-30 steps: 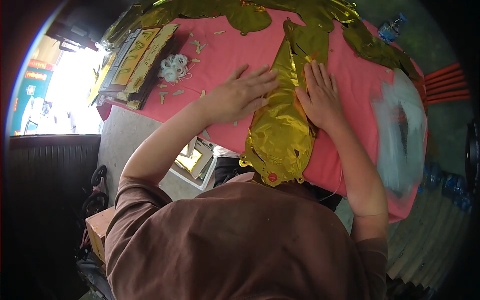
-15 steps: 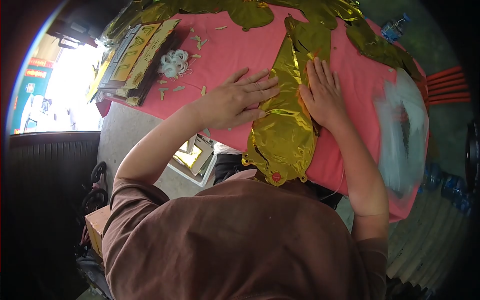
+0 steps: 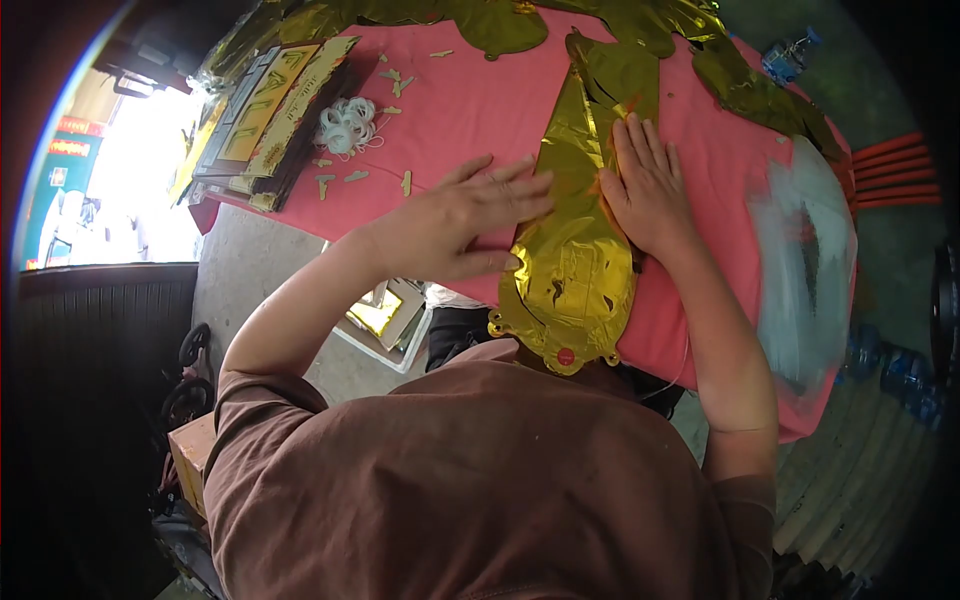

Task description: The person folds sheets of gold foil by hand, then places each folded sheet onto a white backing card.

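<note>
A flat gold foil balloon (image 3: pixel 572 285) lies lengthwise on the pink-covered table (image 3: pixel 460 95), its tabbed lower end with a red round mark close to my body. My left hand (image 3: pixel 470 218) is at the balloon's left edge, fingers spread, with the fingertips over the foil. On the other side my right hand (image 3: pixel 648 190) lies flat along the right edge, fingers stretched out and pointing away from me. Neither hand grasps anything. Creases run across the foil between the hands.
More gold foil balloons (image 3: pixel 500 28) lie along the far edge. At left are printed packages (image 3: pixel 275 110), a bundle of white string (image 3: pixel 348 126) and several small pale pieces (image 3: pixel 406 183). Clear plastic (image 3: pixel 805 260) hangs at right, near a water bottle (image 3: pixel 788 56). Below stands a white bin (image 3: pixel 405 355).
My left hand has shifted slightly left and toward me. The foil's lower part now shows different creases and looks flatter. My right hand has hardly moved.
</note>
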The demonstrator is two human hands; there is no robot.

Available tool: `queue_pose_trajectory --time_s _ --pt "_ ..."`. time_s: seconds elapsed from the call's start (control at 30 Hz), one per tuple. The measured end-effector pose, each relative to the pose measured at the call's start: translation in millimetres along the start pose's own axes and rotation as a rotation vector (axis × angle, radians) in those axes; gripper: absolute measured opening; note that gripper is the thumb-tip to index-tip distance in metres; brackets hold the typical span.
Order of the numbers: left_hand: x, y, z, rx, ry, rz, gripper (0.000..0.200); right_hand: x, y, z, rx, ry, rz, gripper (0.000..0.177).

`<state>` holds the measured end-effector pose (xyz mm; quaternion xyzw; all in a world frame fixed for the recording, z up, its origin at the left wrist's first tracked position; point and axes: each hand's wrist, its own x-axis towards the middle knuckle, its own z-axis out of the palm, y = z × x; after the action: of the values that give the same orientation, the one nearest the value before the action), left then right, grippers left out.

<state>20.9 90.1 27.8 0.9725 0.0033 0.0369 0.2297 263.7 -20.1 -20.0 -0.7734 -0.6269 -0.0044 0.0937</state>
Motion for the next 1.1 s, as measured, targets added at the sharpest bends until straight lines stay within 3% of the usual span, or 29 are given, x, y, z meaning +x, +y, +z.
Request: queue_pose_trajectory --time_s 0.3,0.53,0.63,0.8,0.97,1.07,1.1 --pt "-10.9 12.5 -11.2 -0.098 -0.074 -0.042 0.076 -2.4 -1.1 -2.5 -0.018 -0.018 -0.009 0.062" --pt "-9.4 22.9 -1.9 -0.107 0.011 0.009 0.077 -18.7 -11.5 -6.1 -0.013 -0.036 -0.033 0.061" --pt "-6.3 21.8 5.4 -0.158 0.113 0.051 0.070 -24.3 -17.3 -8.9 -0.031 -0.048 -0.024 0.062" --pt "11.9 5.0 5.0 0.064 0.289 0.239 0.039 -28.5 -20.5 -10.7 0.002 -0.041 -0.013 0.062" --pt "32.6 -13.2 5.8 0.128 0.288 0.309 0.030 -28.2 -19.0 -10.3 0.036 -0.031 0.001 0.062" --pt "35.0 -19.1 10.4 0.101 0.277 0.343 0.028 -29.3 -10.8 -15.9 0.141 -0.028 -0.004 0.059" --pt "34.7 -19.8 10.9 0.088 0.298 0.347 0.028 -30.9 -1.5 -15.8 0.392 0.057 -0.049 0.056"
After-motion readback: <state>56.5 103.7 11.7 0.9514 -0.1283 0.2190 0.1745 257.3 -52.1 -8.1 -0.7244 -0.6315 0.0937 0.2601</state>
